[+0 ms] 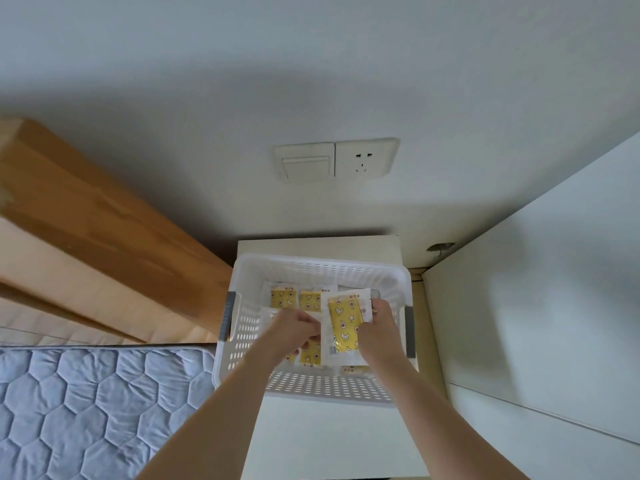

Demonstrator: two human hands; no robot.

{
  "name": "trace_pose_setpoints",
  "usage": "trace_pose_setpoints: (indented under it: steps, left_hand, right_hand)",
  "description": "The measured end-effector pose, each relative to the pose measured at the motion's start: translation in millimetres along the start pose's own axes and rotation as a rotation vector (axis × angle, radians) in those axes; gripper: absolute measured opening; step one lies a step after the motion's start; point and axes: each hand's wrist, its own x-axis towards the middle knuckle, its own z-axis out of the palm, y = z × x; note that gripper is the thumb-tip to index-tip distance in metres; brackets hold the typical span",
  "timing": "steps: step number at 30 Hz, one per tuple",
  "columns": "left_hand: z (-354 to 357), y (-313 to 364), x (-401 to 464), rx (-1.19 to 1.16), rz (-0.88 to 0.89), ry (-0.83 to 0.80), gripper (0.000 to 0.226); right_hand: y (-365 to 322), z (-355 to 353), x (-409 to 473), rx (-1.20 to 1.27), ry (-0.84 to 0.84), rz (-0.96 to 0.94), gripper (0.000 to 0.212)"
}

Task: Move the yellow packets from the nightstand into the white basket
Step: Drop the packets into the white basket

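Note:
A white perforated basket with grey handles stands on the white nightstand. Several yellow packets lie inside it, two at the back and others partly hidden under my hands. My right hand grips the edge of a yellow packet with a white border, held inside the basket above the others. My left hand is inside the basket too, its fingers curled on a packet whose white edge shows by its knuckles.
A bed with a grey quilted mattress and a wooden headboard lies to the left. A white cabinet side stands close on the right. A wall switch and socket sit above the nightstand.

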Motion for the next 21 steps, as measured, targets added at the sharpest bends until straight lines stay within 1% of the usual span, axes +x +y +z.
trace_pose_setpoints:
  steps: [3, 7, 10, 12, 16, 21]
  left_hand:
    - [5.7, -6.9, 18.0, 0.018, -0.010, -0.001, 0.011]
    - [10.5, -10.8, 42.9, 0.026, 0.007, 0.000, 0.022]
    - [12.8, -12.8, 58.2, 0.055, 0.034, -0.015, 0.014]
    - [16.4, -13.1, 66.8, 0.063, 0.043, -0.009, 0.014]
    - [30.4, -2.7, 79.6, 0.035, 0.031, 0.058, 0.023]
    - [43.0, 16.9, 80.3, 0.108, 0.033, 0.150, 0.019]
  right_hand:
    - [5.0, 6.0, 11.7, -0.022, -0.002, 0.017, 0.057]
    - [14.5, 12.4, 29.3, -0.029, 0.000, 0.058, 0.058]
    - [23.7, 16.3, 43.0, -0.048, 0.024, 0.083, 0.056]
    - [27.7, 17.7, 50.5, -0.063, 0.032, 0.095, 0.059]
    - [23.5, 16.0, 51.8, -0.084, 0.037, 0.086, 0.069]
    - [25.4, 12.2, 50.2, -0.095, 0.068, 0.018, 0.083]
